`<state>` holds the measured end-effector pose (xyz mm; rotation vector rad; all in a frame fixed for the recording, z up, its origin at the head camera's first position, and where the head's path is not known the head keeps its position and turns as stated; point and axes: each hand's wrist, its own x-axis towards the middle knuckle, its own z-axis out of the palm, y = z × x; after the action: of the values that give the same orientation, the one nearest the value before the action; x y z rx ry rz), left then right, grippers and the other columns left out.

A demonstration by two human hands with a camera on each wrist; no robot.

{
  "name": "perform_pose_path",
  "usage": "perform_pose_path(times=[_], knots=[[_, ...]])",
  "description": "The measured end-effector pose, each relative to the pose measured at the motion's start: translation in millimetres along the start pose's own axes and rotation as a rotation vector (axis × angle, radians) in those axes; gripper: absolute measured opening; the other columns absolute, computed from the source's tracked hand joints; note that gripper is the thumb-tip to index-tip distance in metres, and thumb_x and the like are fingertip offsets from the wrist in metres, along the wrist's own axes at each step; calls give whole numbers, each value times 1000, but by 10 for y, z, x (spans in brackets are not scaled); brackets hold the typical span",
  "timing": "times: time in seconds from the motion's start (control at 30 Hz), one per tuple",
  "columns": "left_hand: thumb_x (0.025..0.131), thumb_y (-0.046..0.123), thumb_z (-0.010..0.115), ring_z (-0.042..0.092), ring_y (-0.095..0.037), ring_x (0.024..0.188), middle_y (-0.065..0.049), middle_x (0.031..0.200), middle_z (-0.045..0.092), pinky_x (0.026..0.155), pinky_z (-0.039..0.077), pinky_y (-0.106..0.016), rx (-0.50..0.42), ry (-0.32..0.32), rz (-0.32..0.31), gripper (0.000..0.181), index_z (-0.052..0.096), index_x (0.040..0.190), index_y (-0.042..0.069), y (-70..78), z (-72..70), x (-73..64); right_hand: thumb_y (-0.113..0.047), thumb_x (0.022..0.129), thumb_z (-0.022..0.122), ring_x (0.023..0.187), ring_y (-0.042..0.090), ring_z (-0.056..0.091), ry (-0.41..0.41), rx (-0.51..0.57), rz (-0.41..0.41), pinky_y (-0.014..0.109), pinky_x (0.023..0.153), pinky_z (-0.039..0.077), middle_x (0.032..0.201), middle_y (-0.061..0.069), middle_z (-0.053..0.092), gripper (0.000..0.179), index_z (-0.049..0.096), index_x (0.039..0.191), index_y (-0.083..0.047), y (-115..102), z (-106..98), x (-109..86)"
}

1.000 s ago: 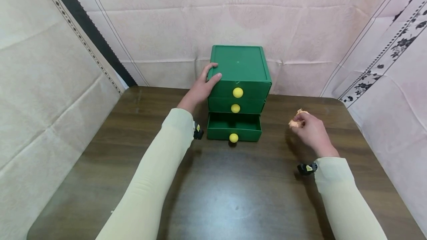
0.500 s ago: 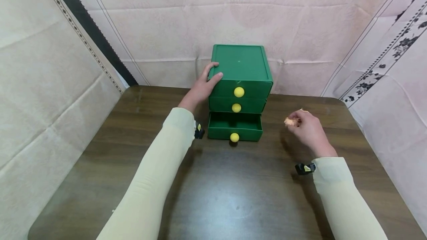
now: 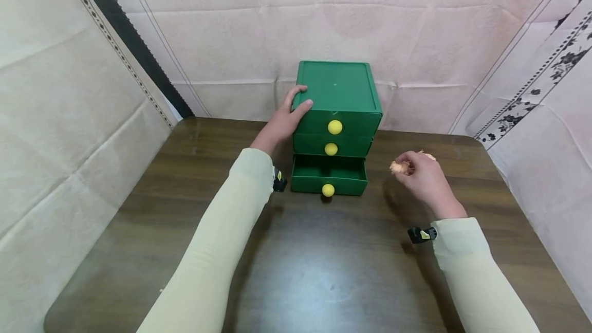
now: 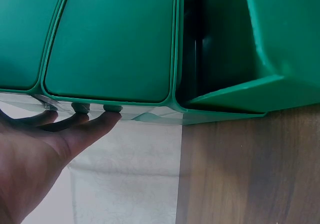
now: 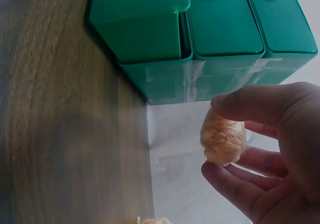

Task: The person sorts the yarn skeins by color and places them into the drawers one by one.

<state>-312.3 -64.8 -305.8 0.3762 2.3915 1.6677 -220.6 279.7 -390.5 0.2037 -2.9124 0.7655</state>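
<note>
A green cabinet with three drawers (image 3: 339, 86) stands by the back wall, its bottom drawer (image 3: 305, 184) pulled out. My left hand (image 3: 279, 125) rests on the cabinet's left side near the top; in the left wrist view its fingers (image 4: 92, 131) lie extended against that side. To the right of the cabinet, above the table, my right hand (image 3: 426, 181) pinches a small peach-coloured, wrinkled bundle (image 5: 222, 138) between thumb and fingers. What it is made of is unclear. Beyond that hand, another pale bundle (image 3: 430, 156) partly shows; its edge is also visible at the bottom of the right wrist view.
Round yellow knobs (image 3: 335, 127) sit on the drawer fronts. The brown wooden table (image 3: 296, 271) has pale cloth (image 3: 222, 50) hanging behind it and at both sides. Clear tape runs along the cabinet's side in the right wrist view. A tiny white speck lies by the left sleeve.
My right hand has moved slightly left toward the cabinet with the bundle, exposing more of the other bundle behind it. The left hand stays on the cabinet; the head view has shifted a little.
</note>
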Motion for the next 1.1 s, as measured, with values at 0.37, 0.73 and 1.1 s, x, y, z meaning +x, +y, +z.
perform_pose_path(times=[0.37,0.73,1.1], knots=[[100,48,43,32,-30,138,-6,159,16,112,30,-51,-2,-10,3,53,21,147,37,6,8,-7,-14,89,69,98,34,57,-4,39,-41,52,85,49,113,18,62,27,62,114,-7,-173,-6,-6],[100,48,44,31,-28,138,-5,159,17,112,30,-51,-6,0,4,53,22,147,38,9,-3,-3,-14,88,71,100,33,60,0,54,-74,52,88,51,114,15,62,27,63,112,-8,-337,26,27],[100,49,44,33,-29,137,-5,159,17,112,31,-51,-3,-1,-1,54,21,148,39,4,6,-10,-13,86,73,101,32,60,-8,61,-109,51,89,51,116,14,61,28,63,112,-8,-454,36,-3]])
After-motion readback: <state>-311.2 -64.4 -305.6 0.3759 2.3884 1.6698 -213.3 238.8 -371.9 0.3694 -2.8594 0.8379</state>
